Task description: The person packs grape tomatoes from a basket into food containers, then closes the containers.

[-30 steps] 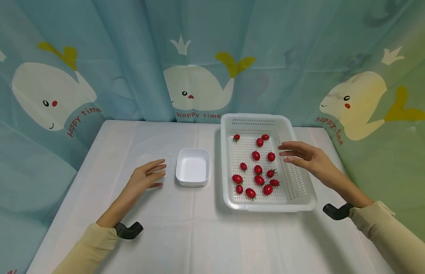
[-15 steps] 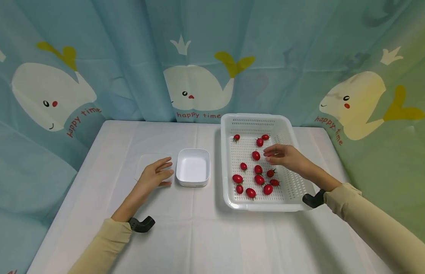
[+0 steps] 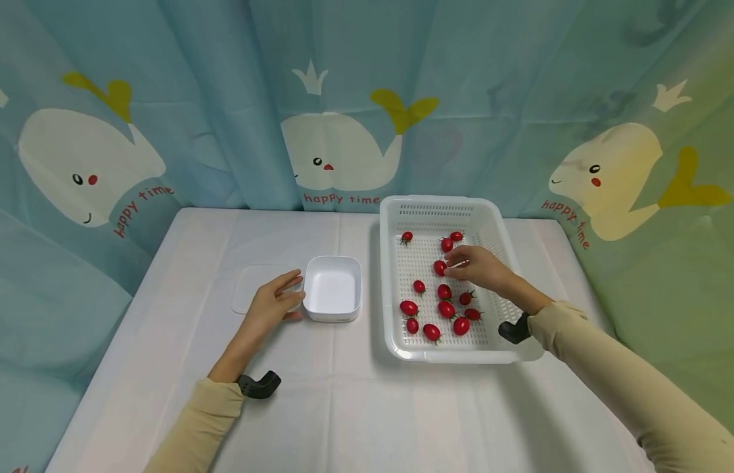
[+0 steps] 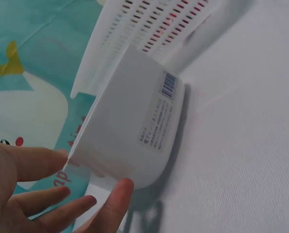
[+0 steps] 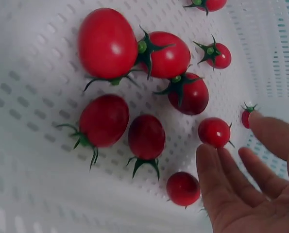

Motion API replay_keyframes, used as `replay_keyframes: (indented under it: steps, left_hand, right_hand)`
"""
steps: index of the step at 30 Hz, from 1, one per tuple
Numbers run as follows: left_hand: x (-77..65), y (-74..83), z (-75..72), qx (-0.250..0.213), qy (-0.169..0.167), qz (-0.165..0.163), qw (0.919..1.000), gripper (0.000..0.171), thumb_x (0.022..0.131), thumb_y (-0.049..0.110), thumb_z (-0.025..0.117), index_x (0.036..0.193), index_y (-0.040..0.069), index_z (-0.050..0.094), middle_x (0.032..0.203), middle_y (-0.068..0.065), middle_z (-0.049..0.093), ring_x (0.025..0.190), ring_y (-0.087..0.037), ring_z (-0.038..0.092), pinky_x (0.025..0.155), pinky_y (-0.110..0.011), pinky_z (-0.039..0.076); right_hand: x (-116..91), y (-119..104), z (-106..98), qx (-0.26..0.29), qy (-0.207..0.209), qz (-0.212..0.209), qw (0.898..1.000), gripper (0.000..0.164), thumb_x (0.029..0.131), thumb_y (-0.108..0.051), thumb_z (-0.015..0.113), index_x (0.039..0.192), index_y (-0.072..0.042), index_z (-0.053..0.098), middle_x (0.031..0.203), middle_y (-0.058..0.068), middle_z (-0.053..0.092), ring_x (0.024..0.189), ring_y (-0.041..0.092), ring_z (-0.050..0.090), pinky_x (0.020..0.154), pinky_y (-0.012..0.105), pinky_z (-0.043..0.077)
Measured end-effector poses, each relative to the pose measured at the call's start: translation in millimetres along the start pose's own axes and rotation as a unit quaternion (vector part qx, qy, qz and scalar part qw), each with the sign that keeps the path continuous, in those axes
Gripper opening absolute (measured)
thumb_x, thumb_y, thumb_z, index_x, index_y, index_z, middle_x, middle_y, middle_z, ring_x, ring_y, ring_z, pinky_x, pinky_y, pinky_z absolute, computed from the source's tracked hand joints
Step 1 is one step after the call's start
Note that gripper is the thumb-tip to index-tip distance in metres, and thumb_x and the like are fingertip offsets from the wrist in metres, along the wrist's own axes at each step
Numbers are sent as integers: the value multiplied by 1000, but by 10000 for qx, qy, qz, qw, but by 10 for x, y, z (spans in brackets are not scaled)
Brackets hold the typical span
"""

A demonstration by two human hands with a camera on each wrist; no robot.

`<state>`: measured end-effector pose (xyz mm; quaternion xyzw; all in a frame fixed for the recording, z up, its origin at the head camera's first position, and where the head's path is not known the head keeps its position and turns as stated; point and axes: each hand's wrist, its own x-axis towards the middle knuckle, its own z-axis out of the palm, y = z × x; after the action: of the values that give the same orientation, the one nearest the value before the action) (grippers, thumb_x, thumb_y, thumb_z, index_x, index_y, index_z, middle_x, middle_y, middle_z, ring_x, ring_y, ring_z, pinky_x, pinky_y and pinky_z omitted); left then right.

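Note:
My left hand (image 3: 270, 303) is at the left side of a small white square container (image 3: 333, 286). In the left wrist view its fingers (image 4: 112, 204) are spread near the container's rim; whether they touch it is hard to tell. My right hand (image 3: 481, 268) hovers inside a white perforated basket (image 3: 388, 295), fingers extended and thumb apart. A red cherry tomato (image 3: 439, 268) lies right at its fingertips, partly covered by them. In the right wrist view a tomato (image 5: 214, 132) sits just beyond the fingertips, and nothing is held.
Several more cherry tomatoes (image 3: 446, 309) with green stems are scattered over the basket floor. A flat clear lid (image 3: 248, 284) lies behind the left hand on the white-covered table (image 3: 367, 420). A whale-print curtain (image 3: 225, 98) hangs along the back and sides.
My right hand has moved left and inward from the basket's right rim to a tomato. My left hand has shifted right, up to the white container. The tomatoes stay put.

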<state>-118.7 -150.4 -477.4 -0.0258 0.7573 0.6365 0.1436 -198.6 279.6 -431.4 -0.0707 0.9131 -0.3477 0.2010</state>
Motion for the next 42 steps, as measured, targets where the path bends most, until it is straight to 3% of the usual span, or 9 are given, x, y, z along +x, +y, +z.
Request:
replay_keyframes:
  steps: [7,19,30,35,42]
  left_hand:
    - [8,-17,26,-352,-5,-234,9991,61,106,13,59,162,7,36,165,-20,39,141,-41,52,92,-33,66]
    - [62,9,24,-691,-85,-581,9959,57,106,9,58,160,6,41,163,-20,42,140,-38,53,95,-33,65]
    - [79,25,19,-776,-177,-607,9950,56,105,9,59,158,5,42,162,-19,43,137,-33,55,93,-32,66]
    - [78,43,18,-817,-161,-664,9943,57,104,9,60,158,6,43,162,-18,44,136,-32,55,94,-33,65]
    - [78,28,-1,-804,-146,-666,9944,56,104,10,59,158,6,43,162,-18,43,136,-32,55,96,-35,65]
  right_hand:
    - [87,-58,104,-378,334,205,9985,43,98,-17,71,133,7,61,131,28,66,109,36,69,96,47,64]
    - [212,-27,172,-616,505,199,9966,36,97,-12,73,126,5,65,127,27,68,113,39,65,96,49,63]
    - [240,29,195,-469,610,293,9966,34,97,-11,73,126,3,65,128,26,67,118,40,65,101,51,61]
    - [207,9,170,-163,602,276,9977,37,96,-12,73,128,3,64,130,26,65,118,40,64,102,51,61]
    - [149,-70,74,885,386,496,9941,43,98,-18,71,137,-2,61,135,22,61,117,34,60,104,47,57]
